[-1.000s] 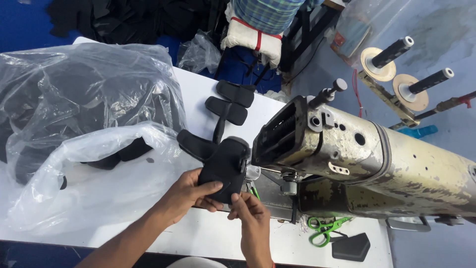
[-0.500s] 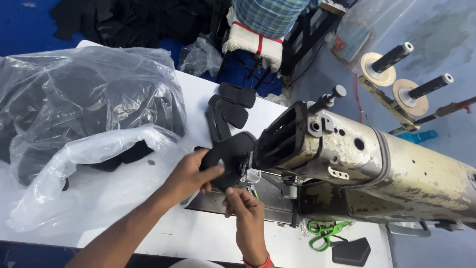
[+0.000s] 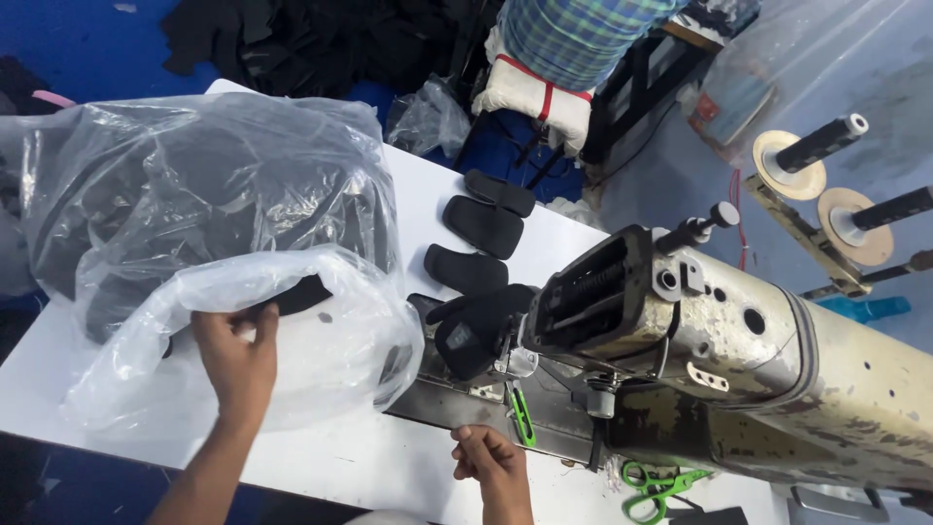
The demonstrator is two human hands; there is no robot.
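Observation:
My left hand [image 3: 233,360] reaches into the mouth of a clear plastic bag [image 3: 321,369] and its fingers curl over the end of a black fabric piece [image 3: 296,294] lying there. My right hand [image 3: 491,462] rests as a loose fist on the white table [image 3: 389,467], just in front of the sewing machine's bed, with nothing visible in it. A black shaped piece [image 3: 476,326] sits under the head of the sewing machine [image 3: 729,340], free of both hands.
A larger clear bag [image 3: 194,194] of black pieces stands behind the small one. Three black padded pieces [image 3: 483,227] lie in a row on the table. Green scissors [image 3: 661,486] lie near the machine base. Thread spindles [image 3: 816,146] stand at right. A person in a checked shirt [image 3: 573,29] is beyond.
My left hand let go of the black shaped piece at the machine and moved left to the small plastic bag. My right hand dropped back toward the table's near edge.

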